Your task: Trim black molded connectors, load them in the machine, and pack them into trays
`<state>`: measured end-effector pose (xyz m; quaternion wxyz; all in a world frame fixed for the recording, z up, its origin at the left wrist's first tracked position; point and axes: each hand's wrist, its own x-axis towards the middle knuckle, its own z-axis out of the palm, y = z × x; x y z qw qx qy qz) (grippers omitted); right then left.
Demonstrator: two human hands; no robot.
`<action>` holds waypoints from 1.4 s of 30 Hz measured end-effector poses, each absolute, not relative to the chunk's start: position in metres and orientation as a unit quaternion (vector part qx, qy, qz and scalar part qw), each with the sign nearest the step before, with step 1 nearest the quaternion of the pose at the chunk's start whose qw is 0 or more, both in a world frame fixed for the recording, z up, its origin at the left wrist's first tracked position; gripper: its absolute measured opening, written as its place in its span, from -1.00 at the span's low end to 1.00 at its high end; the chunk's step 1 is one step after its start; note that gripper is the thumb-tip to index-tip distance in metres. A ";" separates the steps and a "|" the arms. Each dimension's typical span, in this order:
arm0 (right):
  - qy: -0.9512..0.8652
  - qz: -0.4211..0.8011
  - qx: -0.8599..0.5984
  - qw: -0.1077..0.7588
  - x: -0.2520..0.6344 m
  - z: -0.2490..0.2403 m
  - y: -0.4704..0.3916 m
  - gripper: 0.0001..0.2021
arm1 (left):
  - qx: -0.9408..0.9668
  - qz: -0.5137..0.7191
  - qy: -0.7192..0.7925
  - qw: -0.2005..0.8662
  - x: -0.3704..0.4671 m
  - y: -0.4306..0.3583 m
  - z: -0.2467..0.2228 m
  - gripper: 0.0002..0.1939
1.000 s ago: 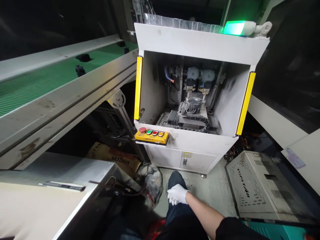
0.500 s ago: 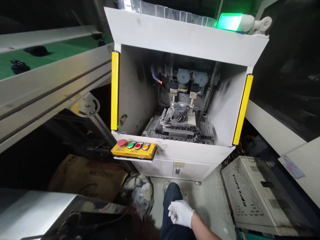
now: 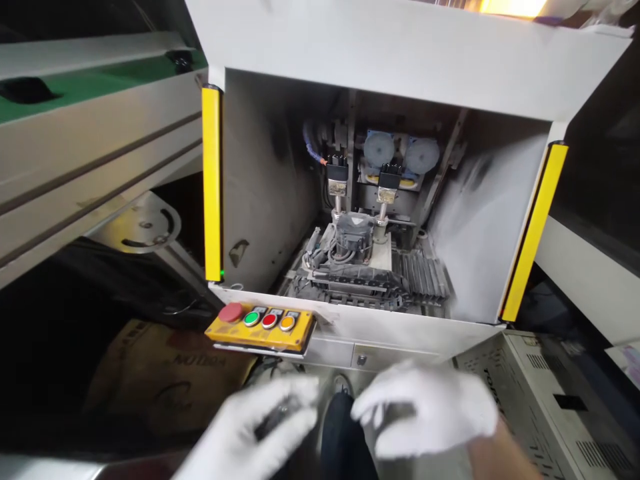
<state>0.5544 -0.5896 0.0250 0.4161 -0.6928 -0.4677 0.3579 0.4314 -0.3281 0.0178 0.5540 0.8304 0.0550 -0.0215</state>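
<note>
Both hands wear white gloves and are blurred by motion in front of a white machine cabinet (image 3: 400, 57). My left hand (image 3: 255, 427) is at the bottom, its thumb and fingers apart, with nothing seen between them. To its right, my right hand (image 3: 425, 410) has its fingers spread and curved, and it holds nothing. Inside the cabinet two upright posts carry a black part (image 3: 337, 173) on the left and a second black part (image 3: 389, 179) on the right. A yellow button box (image 3: 263, 328) is fixed to the cabinet's front edge, above my left hand.
Yellow bars (image 3: 212, 183) flank the cabinet opening. A green conveyor (image 3: 100, 83) with black parts runs at the upper left. At the lower right stands a grey metal box (image 3: 550, 400). A brown sack (image 3: 165, 373) lies at the lower left.
My left hand has come into view. My right hand has moved up and right and opened wider. The cabinet looks nearer, and its lamp has turned from green to orange.
</note>
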 end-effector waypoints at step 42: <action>-0.305 -0.009 -0.635 0.709 0.869 0.121 -0.469 -0.77 | 0.692 0.121 -0.090 0.707 0.827 -0.265 0.125 -0.69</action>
